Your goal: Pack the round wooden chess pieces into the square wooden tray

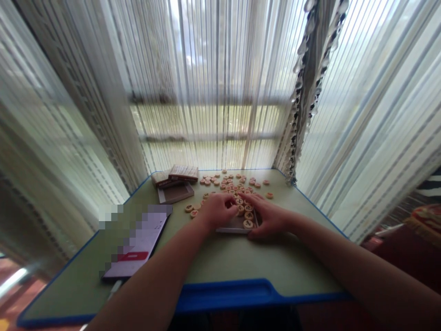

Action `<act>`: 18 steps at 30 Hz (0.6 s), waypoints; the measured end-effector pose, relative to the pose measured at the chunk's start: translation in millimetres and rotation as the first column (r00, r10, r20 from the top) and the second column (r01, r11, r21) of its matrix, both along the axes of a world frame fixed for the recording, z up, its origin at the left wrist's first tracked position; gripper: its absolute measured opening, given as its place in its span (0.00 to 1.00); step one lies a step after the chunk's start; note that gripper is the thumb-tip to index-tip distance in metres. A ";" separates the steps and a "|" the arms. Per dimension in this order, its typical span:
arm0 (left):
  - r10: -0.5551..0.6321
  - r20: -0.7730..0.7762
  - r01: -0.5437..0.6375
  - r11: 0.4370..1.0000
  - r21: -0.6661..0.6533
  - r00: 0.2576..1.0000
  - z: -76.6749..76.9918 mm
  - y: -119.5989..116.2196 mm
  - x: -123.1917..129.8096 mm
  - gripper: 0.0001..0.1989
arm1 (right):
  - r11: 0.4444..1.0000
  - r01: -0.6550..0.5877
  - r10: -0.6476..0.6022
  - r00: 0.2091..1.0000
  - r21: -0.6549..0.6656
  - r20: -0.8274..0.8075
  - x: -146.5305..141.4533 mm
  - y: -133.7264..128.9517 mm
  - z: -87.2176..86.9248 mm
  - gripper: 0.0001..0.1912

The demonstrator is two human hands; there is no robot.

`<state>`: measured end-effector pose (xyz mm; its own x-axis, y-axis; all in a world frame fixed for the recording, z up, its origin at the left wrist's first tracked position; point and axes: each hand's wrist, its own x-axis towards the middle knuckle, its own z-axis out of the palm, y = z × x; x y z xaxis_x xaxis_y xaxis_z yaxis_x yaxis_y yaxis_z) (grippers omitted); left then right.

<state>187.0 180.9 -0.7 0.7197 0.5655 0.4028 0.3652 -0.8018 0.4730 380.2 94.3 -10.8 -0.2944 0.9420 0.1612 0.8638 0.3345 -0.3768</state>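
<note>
A shallow box (231, 229) lies on the table in front of me, with several round wooden Chinese chess pieces (248, 224) lined up along its right side. My left hand (217, 211) is over the box's left part, thumb and fingers curled together at a chess piece (240, 210); the fingers partly cover it. Around the box's right side rests my right hand (270, 215), its thumb at the near corner and its fingers reaching over the far pieces. Beyond both hands, loose chess pieces (230, 187) are spread on the tabletop, some marked red and some black.
At the back left, an open box part (176, 192) lies beside stacked box pieces (184, 173). A tablet or phone (138, 250) with a charging cable (115, 288) lies left of my left forearm. The green table (275, 262) has a blue rim; sheer curtains (220, 82) hang behind it.
</note>
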 end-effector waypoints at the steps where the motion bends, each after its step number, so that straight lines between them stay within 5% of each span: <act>1: -0.019 -0.039 0.020 1.000 0.017 0.999 0.2 -1.1 -0.3 0.09 | 1.000 -0.007 0.007 1.000 0.005 -0.001 -0.3 0.0 0.0 0.59; 10: -0.050 -0.319 0.115 0.975 0.190 0.946 7.0 -3.3 -5.0 0.13 | 1.000 -0.004 0.004 1.000 -0.018 0.005 2.5 2.6 -5.1 0.58; 18: -0.044 -0.371 0.128 0.970 0.204 0.927 10.2 -1.2 -12.9 0.09 | 0.999 0.020 -0.020 1.000 -0.044 0.000 -0.8 0.8 -1.5 0.58</act>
<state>174.1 179.7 9.5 0.8813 0.4216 0.2133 0.4024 -0.9064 0.1289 379.4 95.1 -12.3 -0.2758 0.9537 0.1198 0.8698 0.3006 -0.3913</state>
